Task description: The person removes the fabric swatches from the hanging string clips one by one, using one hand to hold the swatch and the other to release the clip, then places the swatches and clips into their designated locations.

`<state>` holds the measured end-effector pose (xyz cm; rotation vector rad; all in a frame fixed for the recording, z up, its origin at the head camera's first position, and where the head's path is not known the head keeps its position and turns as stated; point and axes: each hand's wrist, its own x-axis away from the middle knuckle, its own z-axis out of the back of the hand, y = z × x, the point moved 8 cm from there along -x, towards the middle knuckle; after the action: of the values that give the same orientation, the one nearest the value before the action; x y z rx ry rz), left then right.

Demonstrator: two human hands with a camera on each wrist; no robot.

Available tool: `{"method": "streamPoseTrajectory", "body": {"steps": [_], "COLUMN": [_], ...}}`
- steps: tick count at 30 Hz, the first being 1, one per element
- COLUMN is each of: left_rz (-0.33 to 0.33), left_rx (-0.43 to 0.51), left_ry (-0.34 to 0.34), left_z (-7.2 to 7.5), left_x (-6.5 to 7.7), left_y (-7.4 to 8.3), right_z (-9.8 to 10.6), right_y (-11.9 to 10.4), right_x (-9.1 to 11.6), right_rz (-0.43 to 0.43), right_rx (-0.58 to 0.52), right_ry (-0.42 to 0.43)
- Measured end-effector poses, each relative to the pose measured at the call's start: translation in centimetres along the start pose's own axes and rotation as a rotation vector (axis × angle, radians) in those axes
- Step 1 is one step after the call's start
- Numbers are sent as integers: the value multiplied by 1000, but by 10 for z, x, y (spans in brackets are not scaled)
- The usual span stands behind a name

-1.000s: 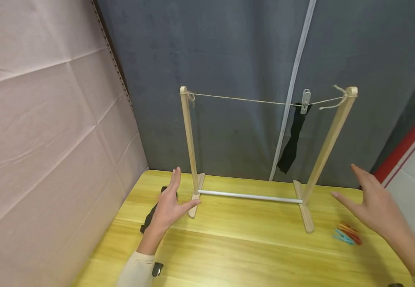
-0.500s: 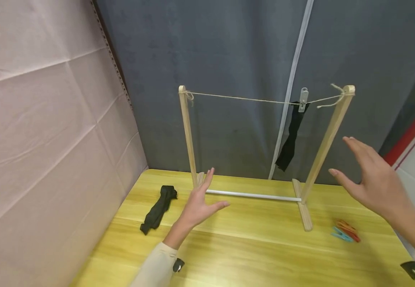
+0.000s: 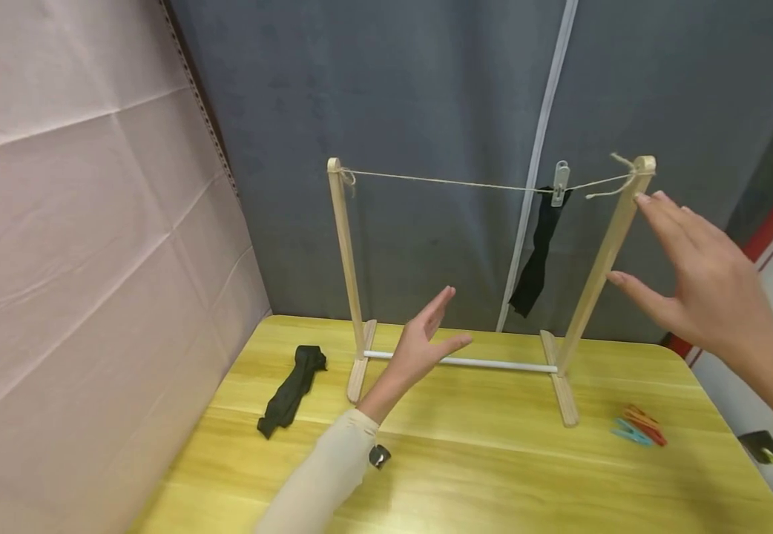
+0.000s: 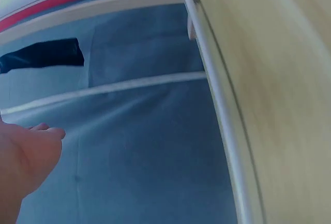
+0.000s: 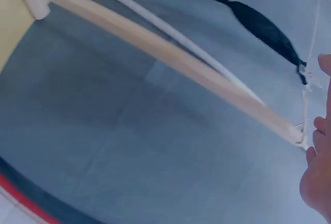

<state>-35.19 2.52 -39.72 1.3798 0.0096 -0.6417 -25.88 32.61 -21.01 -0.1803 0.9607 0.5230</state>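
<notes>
A black sock (image 3: 536, 256) hangs from a string line (image 3: 453, 182), held by a clear clothespin (image 3: 560, 185) near the right post (image 3: 602, 274) of a wooden drying rack. My right hand (image 3: 714, 289) is raised beside that post, fingers extended, thumb apart, holding nothing. In the right wrist view, its fingers show at the right edge near the post's tied end. My left hand (image 3: 418, 345) is empty over the white crossbar (image 3: 500, 364), thumb spread from straight fingers. The left wrist view shows the hanging sock (image 4: 46, 54) beyond it. Another black sock (image 3: 291, 389) lies on the table to the left.
Several coloured clothespins (image 3: 640, 426), blue, orange and red, lie on the table (image 3: 466, 475) at the right. The rack's left post (image 3: 345, 259) stands toward the left. A grey curtain (image 3: 440, 89) hangs behind, and a pale cloth wall (image 3: 93, 259) borders the left.
My left hand has moved right, from near the sock on the table to over the crossbar. My right hand has risen toward the top of the right post.
</notes>
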Motion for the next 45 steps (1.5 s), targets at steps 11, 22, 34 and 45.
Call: {"method": "streamPoseTrajectory", "body": {"steps": [11,22,34,45], "left_rz": [68,123,13,-10], "left_rx": [90,244,187,206], "left_ry": [31,116,223,278], "left_z": [-32,-78,-110,-111], "left_x": [-32,-55,-76,-78], "left_y": [-13,-41,-35,-39], "right_z": [-7,-13,-33,-47], "right_y": [-33,-38,-19,-1], "right_x": [-41,-62,-88,-98], "right_rz": [-10,32,-64,-238], "right_rx": [1,15,147,0], "right_ry": [-22,-115,-311,-472]}}
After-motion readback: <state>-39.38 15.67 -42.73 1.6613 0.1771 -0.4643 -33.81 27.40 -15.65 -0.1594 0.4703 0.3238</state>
